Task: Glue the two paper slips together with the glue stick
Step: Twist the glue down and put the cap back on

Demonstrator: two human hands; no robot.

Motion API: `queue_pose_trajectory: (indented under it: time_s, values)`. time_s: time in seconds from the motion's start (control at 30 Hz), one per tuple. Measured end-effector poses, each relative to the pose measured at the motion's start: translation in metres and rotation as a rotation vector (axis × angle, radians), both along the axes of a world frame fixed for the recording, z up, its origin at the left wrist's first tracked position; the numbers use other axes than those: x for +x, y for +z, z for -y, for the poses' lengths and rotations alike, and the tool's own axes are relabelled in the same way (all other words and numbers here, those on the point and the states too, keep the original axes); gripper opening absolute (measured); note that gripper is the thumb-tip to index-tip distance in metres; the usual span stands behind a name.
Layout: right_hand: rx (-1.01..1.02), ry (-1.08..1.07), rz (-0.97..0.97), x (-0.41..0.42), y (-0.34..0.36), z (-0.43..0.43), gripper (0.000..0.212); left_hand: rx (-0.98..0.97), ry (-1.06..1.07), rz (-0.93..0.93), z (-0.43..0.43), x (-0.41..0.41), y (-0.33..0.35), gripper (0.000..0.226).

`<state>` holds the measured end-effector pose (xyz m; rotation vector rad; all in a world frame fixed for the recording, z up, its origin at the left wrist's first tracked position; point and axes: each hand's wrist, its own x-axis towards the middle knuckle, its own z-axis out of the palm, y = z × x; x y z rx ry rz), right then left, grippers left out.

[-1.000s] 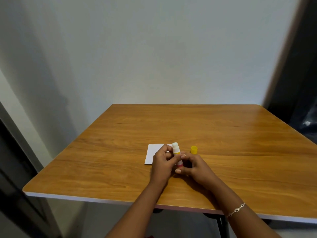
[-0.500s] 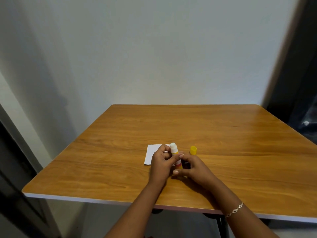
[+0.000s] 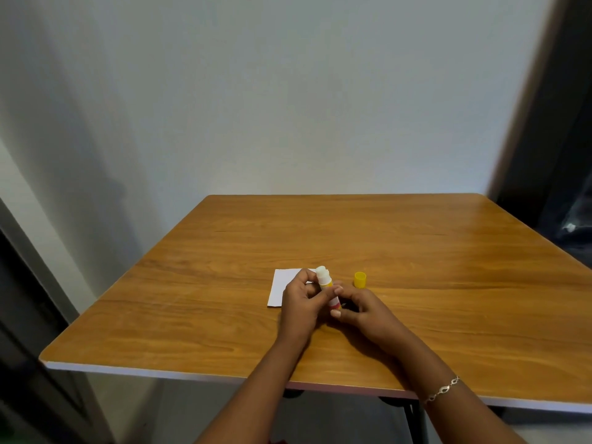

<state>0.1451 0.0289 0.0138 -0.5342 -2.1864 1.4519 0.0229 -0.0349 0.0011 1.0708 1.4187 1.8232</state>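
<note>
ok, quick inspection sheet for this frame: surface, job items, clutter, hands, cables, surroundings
Surface: wooden table, bare but for the job's things.
Job's things: glue stick uncapped, white tip up; yellow cap standing on the table to its right; white paper flat, partly hidden by the left hand; cannot tell two slips apart.
Clutter: nothing seen.
Hands: left hand and right hand both grip the glue stick.
Cables: nothing seen.
Surroundings: plain wall; dark area at right.

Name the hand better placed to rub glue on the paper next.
Left, probably. The left hand grips the glue stick's barrel right beside the paper; the right hand holds only its base.
</note>
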Motion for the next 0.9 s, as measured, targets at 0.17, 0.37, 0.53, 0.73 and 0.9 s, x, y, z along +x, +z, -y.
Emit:
queue_pose_trajectory:
  time_s: [0.17, 0.37, 0.53, 0.73, 0.9]
  values:
    - [-0.013, -0.036, -0.043, -0.0033, 0.0046, 0.0046, 0.042, -0.019, 0.028, -0.063, 0.0007, 0.0004, -0.0011, 0.021]
    - [-0.036, 0.026, -0.006, 0.0028, 0.0052, 0.0006, 0.04, 0.013, -0.006, -0.001, 0.0014, 0.0007, 0.0013, 0.021]
    - [-0.035, -0.014, -0.039, -0.0007, 0.0051, 0.0027, 0.042, -0.007, 0.029, -0.041, 0.0018, 0.0025, 0.0003, 0.02]
    - [0.047, -0.118, 0.002, -0.0046, 0.0038, 0.0078, 0.053, -0.018, 0.056, -0.036, 0.0032, 0.0043, 0.0027, 0.023]
    - [0.132, -0.103, 0.132, 0.0021, 0.0023, 0.0059, 0.064, 0.028, 0.065, -0.02, 0.0056, 0.0048, 0.0058, 0.02]
